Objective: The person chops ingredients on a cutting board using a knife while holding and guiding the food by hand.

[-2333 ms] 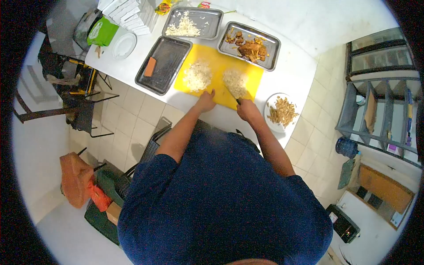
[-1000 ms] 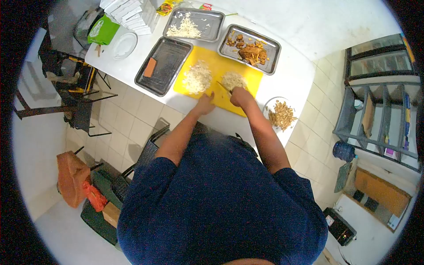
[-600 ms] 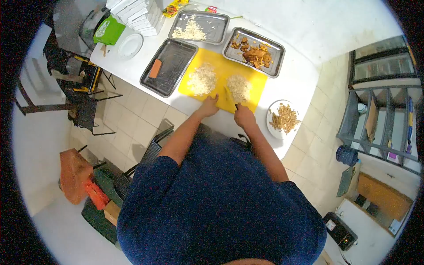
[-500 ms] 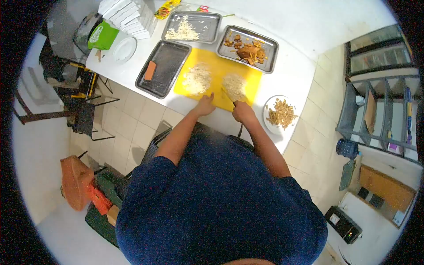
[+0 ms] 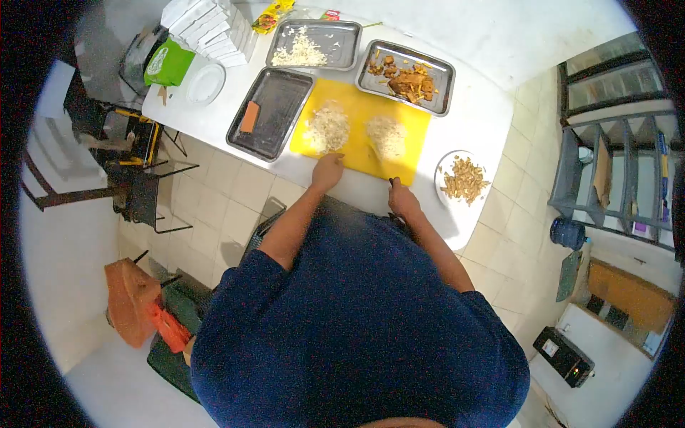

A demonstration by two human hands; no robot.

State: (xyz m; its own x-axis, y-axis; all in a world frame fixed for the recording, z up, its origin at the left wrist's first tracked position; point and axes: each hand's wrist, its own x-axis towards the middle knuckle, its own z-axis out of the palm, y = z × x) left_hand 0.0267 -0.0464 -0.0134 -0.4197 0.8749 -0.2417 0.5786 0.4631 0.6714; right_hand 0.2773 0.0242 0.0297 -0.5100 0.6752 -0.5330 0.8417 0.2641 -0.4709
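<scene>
A yellow cutting board (image 5: 359, 153) lies near the table's front edge with two piles of pale chopped food on it, a left pile (image 5: 329, 126) and a right pile (image 5: 386, 137). My left hand (image 5: 328, 170) rests at the board's front edge just below the left pile; its fingers are too small to read clearly. My right hand (image 5: 404, 200) is closed round the dark handle of a knife (image 5: 392, 182), whose blade points up and left toward the right pile. Right of the board is a white plate (image 5: 440, 173) of brown strips.
A dark tray (image 5: 280, 107) with an orange-brown block sits left of the board. Behind are a tray (image 5: 347, 46) of pale shreds and a tray (image 5: 444, 84) of brown food. A white plate (image 5: 206, 84), green bag (image 5: 168, 63) and white boxes (image 5: 207, 28) stand at the back left.
My right hand has drawn back toward the table's front edge with the knife, off the right pile. My left hand stays by the left pile. The whole view has shifted slightly.
</scene>
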